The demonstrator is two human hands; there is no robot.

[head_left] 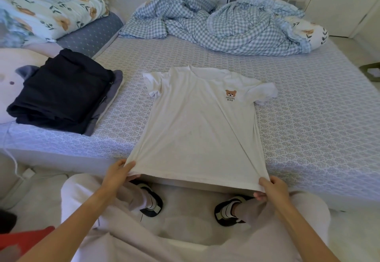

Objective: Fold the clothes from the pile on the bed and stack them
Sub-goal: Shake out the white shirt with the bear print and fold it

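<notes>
Left hand [118, 171], right hand [271, 187] pinch T-shirt [197, 130] hem corners; fingertips hidden beneath fabric.

Bed [308, 118], patterned sheet: white T-shirt [197, 122] flat, ahead of both hands; dark folded stack [61, 91] beyond left hand [119, 171]; checked duvet [226, 27] far past right hand [273, 187]

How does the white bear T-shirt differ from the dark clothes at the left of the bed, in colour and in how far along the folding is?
The white T-shirt is pale with a small bear print; the dark stack is navy or black and plain. The T-shirt lies spread flat, sleeves out, hem gripped by the left hand and right hand; the stack is already folded, layered and untouched. The T-shirt's hem overhangs the bed edge; the stack sits fully on it. Both rest on the patterned sheet.
</notes>
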